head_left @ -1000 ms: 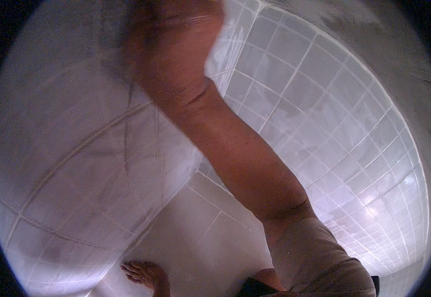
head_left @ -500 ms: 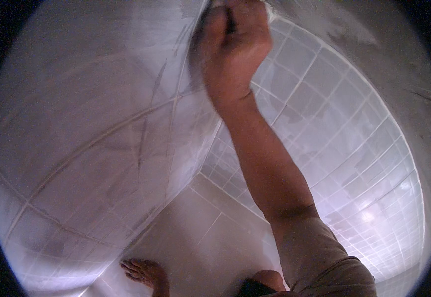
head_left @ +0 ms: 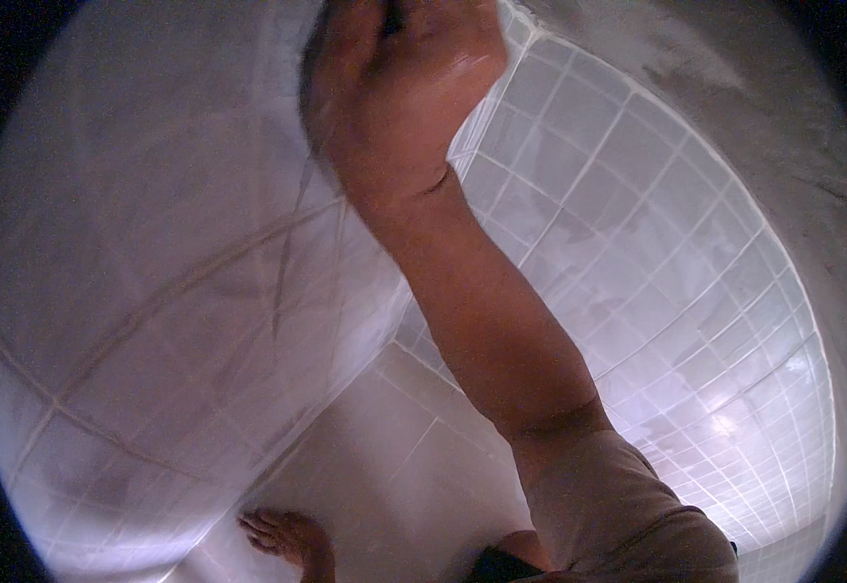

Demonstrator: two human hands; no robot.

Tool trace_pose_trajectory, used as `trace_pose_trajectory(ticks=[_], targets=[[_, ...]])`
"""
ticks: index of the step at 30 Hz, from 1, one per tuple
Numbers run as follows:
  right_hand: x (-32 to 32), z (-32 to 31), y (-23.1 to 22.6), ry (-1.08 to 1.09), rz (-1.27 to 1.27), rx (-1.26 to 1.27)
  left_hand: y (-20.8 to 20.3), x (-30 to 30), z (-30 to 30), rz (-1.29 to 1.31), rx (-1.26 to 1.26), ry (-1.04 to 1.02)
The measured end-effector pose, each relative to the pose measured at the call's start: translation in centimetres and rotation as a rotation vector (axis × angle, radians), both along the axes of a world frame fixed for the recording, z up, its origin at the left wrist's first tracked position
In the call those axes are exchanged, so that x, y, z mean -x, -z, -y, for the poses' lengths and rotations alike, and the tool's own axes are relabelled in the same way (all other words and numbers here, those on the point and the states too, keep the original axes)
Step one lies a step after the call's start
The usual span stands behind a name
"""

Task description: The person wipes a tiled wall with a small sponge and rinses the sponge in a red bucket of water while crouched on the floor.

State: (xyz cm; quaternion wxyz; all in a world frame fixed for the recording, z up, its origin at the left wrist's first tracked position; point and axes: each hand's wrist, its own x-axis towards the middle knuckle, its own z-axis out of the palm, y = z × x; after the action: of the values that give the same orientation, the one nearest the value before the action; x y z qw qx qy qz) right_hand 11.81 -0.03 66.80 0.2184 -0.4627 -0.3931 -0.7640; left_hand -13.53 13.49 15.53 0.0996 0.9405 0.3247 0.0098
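Beside the tiled wall (head_left: 190,233), right fingers (head_left: 350,37) curl.

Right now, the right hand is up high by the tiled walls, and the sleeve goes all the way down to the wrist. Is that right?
Not quite: the sleeve doesn't reach the wrist. It stops near the elbow, leaving the forearm bare, as the head view shows. The right hand is indeed up high by the tiled walls.
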Motion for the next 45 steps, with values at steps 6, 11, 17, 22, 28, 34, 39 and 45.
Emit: trace_pose_trajectory(ticks=[6,11,17,22,28,34,39,45], targets=[[-0.9,7.0,-1.7,0.096,-0.116,-0.011,-3.5,-0.1,1.1,-0.046,0.039,0.046],[-0.5,6.7,-0.2,0.261,-0.204,0.061,-2.8,0.5,-0.5,-0.192,0.008,0.072],[-1.4,6.7,0.3,0.165,-0.061,0.089,-2.4,0.1,0.3,-0.138,0.046,0.060],[-5.4,12.3,0.1,0.220,-0.515,-0.355,0.6,0.6,-1.2,-0.108,-0.064,0.041],[-5.7,13.9,-0.4,0.535,-0.150,-0.223,-1.1,1.3,-0.8,-0.151,-0.107,0.071],[-8.6,18.4,3.0,0.932,-0.422,-0.241,-0.3,1.2,-1.0,-0.095,-0.143,0.042],[-8.7,17.8,0.0,0.705,-0.405,-0.304,-1.6,1.0,-1.8,-0.204,-0.113,0.035],[-8.1,18.6,3.4,0.882,-0.312,-0.112,-0.6,0.7,-1.5,-0.176,-0.140,0.045]])
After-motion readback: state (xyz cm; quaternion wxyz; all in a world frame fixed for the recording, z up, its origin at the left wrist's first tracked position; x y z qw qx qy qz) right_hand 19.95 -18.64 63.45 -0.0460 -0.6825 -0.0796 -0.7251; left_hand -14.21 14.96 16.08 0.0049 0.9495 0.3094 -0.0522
